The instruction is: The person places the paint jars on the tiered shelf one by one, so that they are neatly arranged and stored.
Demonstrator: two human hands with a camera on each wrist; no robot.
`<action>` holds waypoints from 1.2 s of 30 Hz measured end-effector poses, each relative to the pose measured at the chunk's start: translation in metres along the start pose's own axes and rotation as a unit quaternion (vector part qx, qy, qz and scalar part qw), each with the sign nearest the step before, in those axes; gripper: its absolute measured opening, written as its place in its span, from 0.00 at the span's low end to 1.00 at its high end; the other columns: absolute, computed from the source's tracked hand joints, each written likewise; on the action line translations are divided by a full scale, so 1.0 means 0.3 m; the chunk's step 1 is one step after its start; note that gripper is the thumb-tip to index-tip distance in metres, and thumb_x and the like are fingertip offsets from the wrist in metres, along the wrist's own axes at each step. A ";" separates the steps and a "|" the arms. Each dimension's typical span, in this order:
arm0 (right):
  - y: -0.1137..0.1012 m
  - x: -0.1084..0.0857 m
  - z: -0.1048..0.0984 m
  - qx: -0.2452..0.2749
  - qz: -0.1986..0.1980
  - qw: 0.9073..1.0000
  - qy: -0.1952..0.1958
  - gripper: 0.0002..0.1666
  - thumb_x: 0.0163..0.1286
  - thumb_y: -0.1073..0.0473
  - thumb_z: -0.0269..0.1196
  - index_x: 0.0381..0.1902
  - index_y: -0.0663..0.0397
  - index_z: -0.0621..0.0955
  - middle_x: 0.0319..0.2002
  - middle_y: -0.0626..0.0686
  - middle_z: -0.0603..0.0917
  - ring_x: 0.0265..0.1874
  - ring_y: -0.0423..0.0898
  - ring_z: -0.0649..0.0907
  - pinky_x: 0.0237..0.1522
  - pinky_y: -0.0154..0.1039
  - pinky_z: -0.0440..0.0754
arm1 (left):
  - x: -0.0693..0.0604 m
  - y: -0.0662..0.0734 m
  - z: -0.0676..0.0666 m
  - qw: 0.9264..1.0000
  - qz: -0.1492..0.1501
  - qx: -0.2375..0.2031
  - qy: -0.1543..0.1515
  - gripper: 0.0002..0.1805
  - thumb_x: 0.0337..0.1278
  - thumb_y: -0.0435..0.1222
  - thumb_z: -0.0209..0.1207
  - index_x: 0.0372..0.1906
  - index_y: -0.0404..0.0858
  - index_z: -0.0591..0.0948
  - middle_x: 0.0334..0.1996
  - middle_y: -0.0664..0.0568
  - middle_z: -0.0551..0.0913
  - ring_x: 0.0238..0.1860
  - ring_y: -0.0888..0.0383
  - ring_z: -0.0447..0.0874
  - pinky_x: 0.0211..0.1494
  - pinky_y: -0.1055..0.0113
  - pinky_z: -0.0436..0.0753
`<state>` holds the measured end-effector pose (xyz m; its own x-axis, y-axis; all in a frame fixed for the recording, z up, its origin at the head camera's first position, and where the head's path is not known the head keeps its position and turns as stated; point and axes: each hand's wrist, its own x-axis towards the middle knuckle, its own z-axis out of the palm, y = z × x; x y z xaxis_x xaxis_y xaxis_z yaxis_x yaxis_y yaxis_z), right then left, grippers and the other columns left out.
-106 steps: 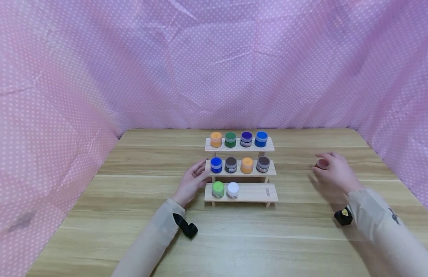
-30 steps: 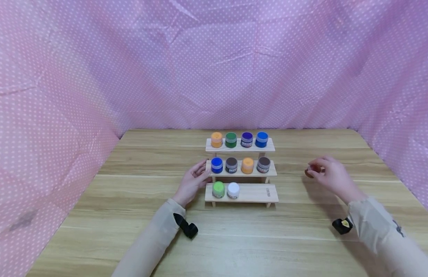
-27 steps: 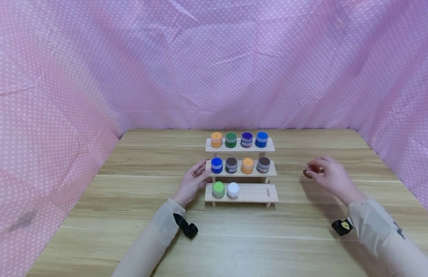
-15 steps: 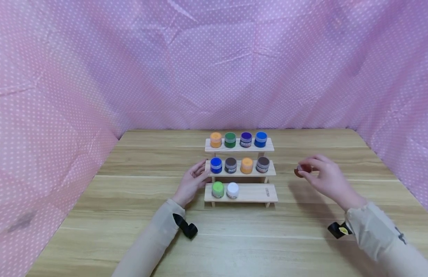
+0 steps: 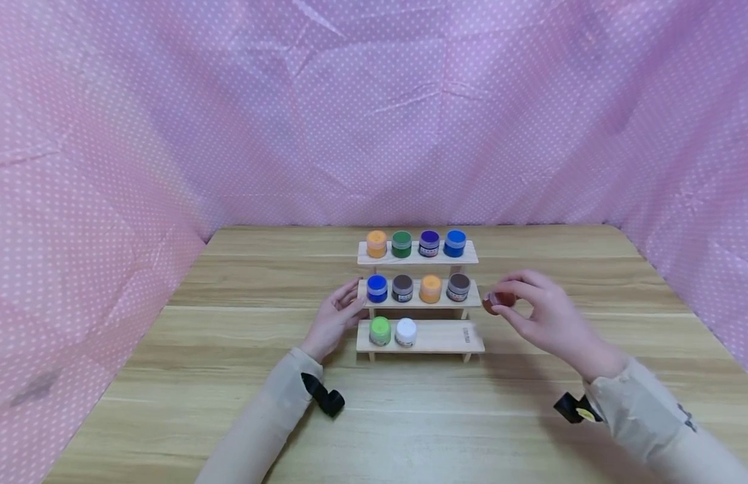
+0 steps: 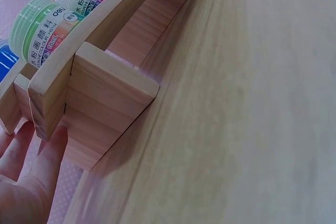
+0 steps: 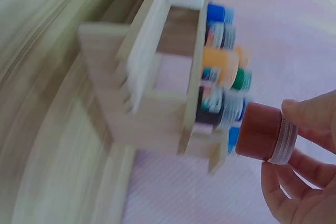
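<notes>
In the head view a three-tier wooden stand holds small paint jars. My right hand pinches a reddish-brown paint jar by its lid, just right of the middle tier. Up close in the right wrist view, the brown jar is tilted, with thumb and fingers on its clear ridged lid. My left hand is at the stand's left end. Its fairly straight fingers touch the wooden shelf ends. A light green jar and a white jar occupy the front tier's left half.
Orange, green, purple and blue jars line the top tier. On the middle tier stand blue, orange and two dark brown jars. Pink dotted cloth hangs behind the wood-grain table and at its sides.
My right hand has carried the brown jar leftward from the table's right side to beside the stand. The left hand and the jars on the stand stay put.
</notes>
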<state>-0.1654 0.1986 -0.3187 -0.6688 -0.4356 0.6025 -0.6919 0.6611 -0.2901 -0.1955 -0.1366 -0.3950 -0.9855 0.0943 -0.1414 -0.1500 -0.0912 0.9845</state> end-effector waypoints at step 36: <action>-0.129 0.063 0.212 0.058 -0.064 0.980 -0.178 0.10 0.54 0.63 0.71 0.37 0.52 0.85 0.39 0.47 0.80 0.39 0.40 0.77 0.42 0.36 0.83 | 0.001 -0.005 -0.009 1.000 -0.009 0.015 -0.009 0.28 0.66 0.34 0.53 0.70 0.43 0.63 0.65 0.41 0.70 0.59 0.46 0.75 0.59 0.59 0.80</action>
<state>-0.1684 0.1259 -0.3434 -0.6122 -0.7101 0.3478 -0.7892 0.5217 -0.3240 -0.1958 -0.1391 -0.3969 -0.9811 0.1136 -0.1567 -0.1642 -0.0598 0.9846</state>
